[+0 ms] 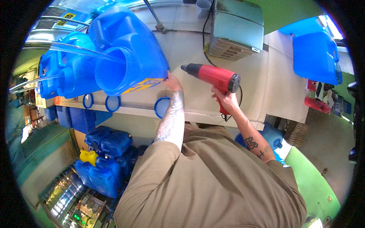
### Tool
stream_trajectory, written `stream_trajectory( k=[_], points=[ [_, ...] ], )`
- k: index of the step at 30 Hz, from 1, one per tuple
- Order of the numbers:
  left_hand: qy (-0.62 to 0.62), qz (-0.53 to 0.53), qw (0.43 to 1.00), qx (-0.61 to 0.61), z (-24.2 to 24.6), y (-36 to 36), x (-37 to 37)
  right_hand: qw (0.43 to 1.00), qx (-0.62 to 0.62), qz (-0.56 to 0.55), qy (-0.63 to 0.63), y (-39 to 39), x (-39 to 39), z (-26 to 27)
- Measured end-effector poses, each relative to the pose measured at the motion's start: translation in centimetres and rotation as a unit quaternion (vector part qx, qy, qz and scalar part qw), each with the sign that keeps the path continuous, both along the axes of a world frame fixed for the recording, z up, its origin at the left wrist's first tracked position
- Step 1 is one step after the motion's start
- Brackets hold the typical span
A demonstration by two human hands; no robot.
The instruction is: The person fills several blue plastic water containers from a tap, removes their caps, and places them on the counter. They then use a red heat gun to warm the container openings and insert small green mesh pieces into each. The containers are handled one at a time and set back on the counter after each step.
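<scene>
My right hand (226, 99) grips the handle of a red and black heat gun (214, 76), its nozzle pointing left. My left hand (173, 81) is at the lower right corner of a large blue plastic jug (142, 54); the fingers are partly hidden, so its grip cannot be told. The jug's wide round mouth faces me, and a clear tube (82, 50) reaches into it. A yellow label with dark writing is on its side. Left of it, a second blue jug (81, 77) has another tube at its mouth. Round blue-rimmed lids (113, 103) lie along the counter's front edge.
On the cream counter (194, 105) stands a pale green box-shaped machine (238, 31), with a black cord beside it. Another blue jug (313, 57) is at the far right, near a red tool (316, 105). Blue jugs (99, 171) and a yellow container (88, 156) are stacked below left.
</scene>
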State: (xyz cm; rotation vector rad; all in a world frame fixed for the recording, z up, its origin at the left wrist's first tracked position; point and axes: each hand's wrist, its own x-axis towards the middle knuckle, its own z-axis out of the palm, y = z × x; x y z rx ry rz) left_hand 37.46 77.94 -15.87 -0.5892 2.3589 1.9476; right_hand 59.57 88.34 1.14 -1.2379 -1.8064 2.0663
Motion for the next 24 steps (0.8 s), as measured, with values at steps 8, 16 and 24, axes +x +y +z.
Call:
stream_trajectory(
  k=[8,16,24],
  points=[
    [0.123,-0.093,0.987,0.045,-4.7,-3.1,-0.9,0.997,-0.073,0.034,-0.002,0.5,-0.9,-0.2],
    [0.083,-0.377,0.838,-0.387,-4.2,-5.6,-1.2,0.994,-0.104,0.034,-0.009,-0.4,-1.5,-0.7],
    [0.019,-0.362,0.928,-0.089,-1.8,-5.9,-0.4,0.991,-0.132,0.016,-0.013,-0.9,-1.5,-1.4]
  ],
)
